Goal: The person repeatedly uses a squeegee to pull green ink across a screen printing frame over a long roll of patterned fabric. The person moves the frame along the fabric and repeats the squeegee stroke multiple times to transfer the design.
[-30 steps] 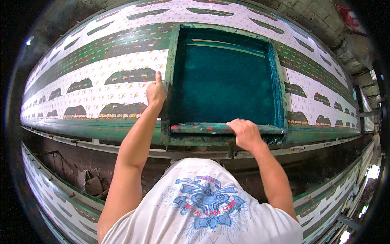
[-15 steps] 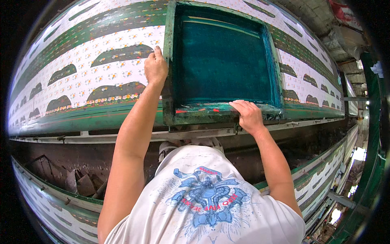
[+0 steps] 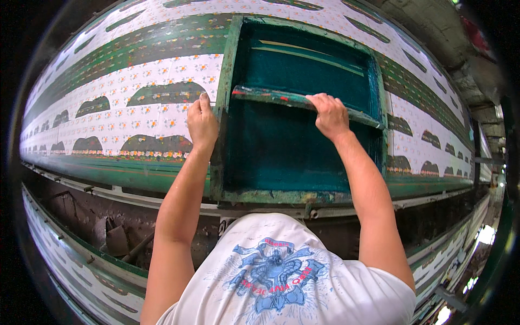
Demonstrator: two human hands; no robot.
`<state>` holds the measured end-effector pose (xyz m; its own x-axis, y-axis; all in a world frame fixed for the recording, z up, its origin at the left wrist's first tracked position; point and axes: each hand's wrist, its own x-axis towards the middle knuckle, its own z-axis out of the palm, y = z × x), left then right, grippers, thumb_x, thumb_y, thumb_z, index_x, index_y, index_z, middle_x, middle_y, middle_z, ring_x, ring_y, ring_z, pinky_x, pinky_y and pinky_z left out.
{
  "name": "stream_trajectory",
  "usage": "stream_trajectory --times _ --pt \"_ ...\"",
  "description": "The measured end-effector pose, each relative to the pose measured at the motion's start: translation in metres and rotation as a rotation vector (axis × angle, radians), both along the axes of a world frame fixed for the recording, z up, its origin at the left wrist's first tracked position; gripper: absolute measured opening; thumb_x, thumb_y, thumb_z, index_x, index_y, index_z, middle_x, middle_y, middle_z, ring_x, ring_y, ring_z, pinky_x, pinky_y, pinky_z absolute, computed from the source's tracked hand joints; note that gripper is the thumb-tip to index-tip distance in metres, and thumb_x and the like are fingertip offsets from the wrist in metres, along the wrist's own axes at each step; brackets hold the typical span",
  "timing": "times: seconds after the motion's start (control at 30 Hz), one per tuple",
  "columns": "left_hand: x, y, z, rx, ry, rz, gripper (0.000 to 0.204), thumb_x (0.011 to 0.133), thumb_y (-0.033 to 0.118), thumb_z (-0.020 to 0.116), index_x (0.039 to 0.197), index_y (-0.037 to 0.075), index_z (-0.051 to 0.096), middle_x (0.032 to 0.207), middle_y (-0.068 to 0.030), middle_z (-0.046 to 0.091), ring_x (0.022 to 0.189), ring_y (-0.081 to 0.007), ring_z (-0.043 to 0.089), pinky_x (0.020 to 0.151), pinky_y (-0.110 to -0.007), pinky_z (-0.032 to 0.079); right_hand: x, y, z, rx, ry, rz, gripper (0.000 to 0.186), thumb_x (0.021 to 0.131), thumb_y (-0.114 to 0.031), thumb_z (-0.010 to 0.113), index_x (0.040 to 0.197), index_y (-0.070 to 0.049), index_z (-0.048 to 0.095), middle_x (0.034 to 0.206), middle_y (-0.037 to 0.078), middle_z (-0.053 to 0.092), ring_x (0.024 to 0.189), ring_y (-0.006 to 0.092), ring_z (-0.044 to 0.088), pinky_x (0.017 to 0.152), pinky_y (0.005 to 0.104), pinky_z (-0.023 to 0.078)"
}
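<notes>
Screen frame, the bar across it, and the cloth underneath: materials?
Screen frame: looks like wood, chipped and caked in green ink; the mesh inside is dark teal and taut. Bar, gripped by the right hand: probably a wooden squeegee, ink-smeared. Cloth: matte white fabric with small flowers and dark green arches.
</notes>
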<state>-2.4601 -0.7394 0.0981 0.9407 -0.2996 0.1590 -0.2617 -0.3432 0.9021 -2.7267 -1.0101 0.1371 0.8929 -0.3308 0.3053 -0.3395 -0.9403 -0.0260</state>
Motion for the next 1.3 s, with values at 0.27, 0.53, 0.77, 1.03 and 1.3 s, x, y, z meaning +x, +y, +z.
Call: stream_trajectory --times 0.27,0.53,0.77,1.03,1.3 --pt "-0.001 -0.002 -0.012 0.008 -0.025 0.115 0.056 0.119 0.042 0.051 0.091 -0.005 0.062 0.089 -0.0202 0.063 0.09 -0.037 0.06 0.085 -0.05 0.048 0.075 -0.125 -0.005 0.0 -0.008 -0.018 0.046 0.094 0.005 0.06 0.13 -0.016 0.077 0.117 0.009 0.078 0.113 0.0309 0.076 0.098 0.0479 0.059" --pt "-0.006 0.001 -0.006 0.139 -0.058 0.187 0.055 0.119 0.045 0.051 0.099 -0.004 0.068 0.095 -0.0201 0.064 0.093 -0.0372 0.062 0.086 -0.05 0.049 0.064 -0.118 -0.006 0.028 -0.028 0.047 0.041 0.098 0.001 0.059 0.13 -0.015 0.078 0.118 0.009 0.078 0.111 0.0318 0.076 0.096 0.0478 0.059" --pt "-0.001 0.0 -0.01 0.174 -0.084 0.163 0.055 0.119 0.046 0.051 0.109 -0.005 0.071 0.105 -0.0201 0.068 0.099 -0.0338 0.066 0.092 -0.046 0.051 0.093 -0.159 0.025 0.103 0.022 -0.037 0.044 0.1 0.003 0.057 0.134 -0.016 0.078 0.113 0.012 0.079 0.108 0.0338 0.079 0.096 0.05 0.064" --pt "-0.005 0.003 0.0 0.266 -0.067 0.128 0.061 0.12 0.048 0.051 0.126 -0.007 0.077 0.121 -0.0205 0.075 0.111 -0.0281 0.073 0.101 -0.042 0.056 0.104 -0.17 0.017 0.106 0.099 -0.026 0.034 0.101 -0.004 0.061 0.124 -0.021 0.079 0.111 0.008 0.077 0.108 0.033 0.078 0.096 0.0513 0.064" --pt "0.0 -0.001 -0.005 0.195 -0.091 0.106 0.055 0.118 0.044 0.052 0.116 -0.005 0.077 0.107 -0.0227 0.073 0.104 -0.0369 0.069 0.095 -0.048 0.053 0.066 -0.118 0.026 0.148 0.153 0.001 0.031 0.096 -0.003 0.063 0.118 -0.017 0.08 0.111 0.011 0.077 0.107 0.0351 0.078 0.096 0.0512 0.063"
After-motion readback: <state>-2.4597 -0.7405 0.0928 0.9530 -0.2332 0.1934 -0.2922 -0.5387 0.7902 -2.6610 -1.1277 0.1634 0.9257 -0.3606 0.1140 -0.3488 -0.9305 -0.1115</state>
